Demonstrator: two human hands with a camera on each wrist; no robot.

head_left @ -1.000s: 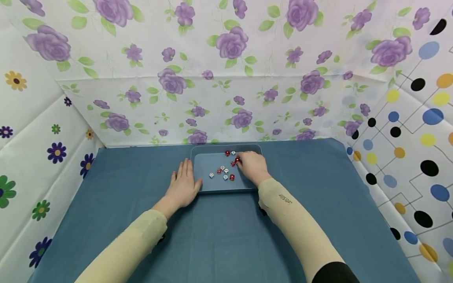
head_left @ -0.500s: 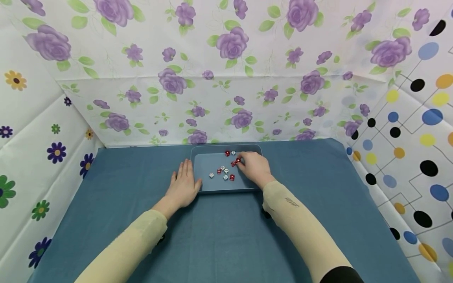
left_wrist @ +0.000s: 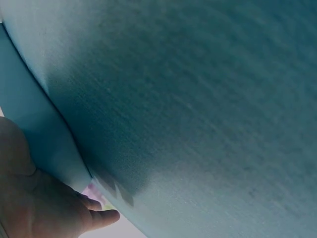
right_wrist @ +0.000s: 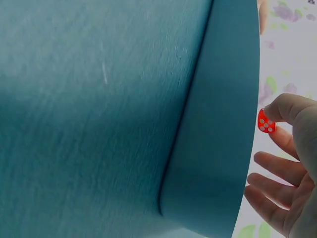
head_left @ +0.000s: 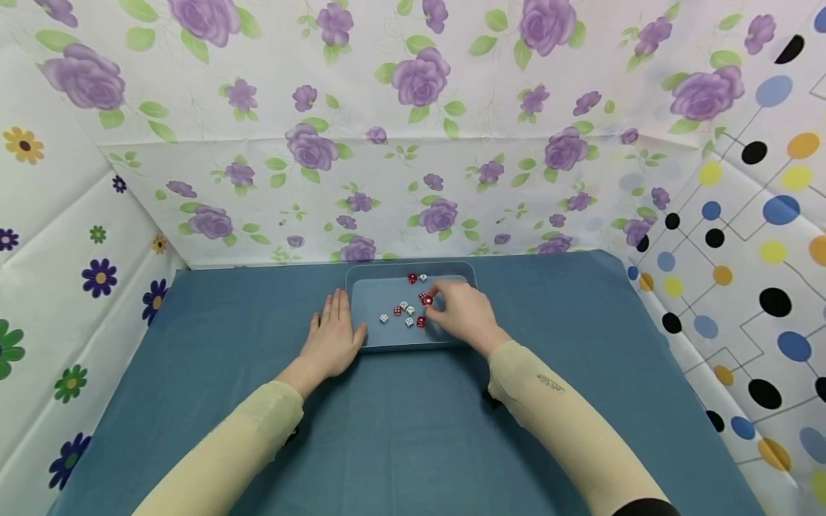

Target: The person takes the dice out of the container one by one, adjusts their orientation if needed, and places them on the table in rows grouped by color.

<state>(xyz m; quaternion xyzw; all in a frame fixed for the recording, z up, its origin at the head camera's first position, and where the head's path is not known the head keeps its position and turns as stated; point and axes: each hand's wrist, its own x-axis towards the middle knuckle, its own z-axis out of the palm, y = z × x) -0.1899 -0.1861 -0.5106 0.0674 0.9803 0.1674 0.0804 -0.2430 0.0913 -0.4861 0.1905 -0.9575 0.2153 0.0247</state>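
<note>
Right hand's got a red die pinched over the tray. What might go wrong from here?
The right hand pinches the held red die near its fingertips, so it might slip.
In the head view, another red die appears right beside it and could get knocked.
The left hand lies at the tray's left edge; a push could shift it.

Blue tray [head_left: 377, 290] on blue-covered table [head_left: 400, 437]

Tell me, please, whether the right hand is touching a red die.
Touching. The right wrist view shows the right hand pinching a red die, with the thumb overlapping its upper edge.
</note>
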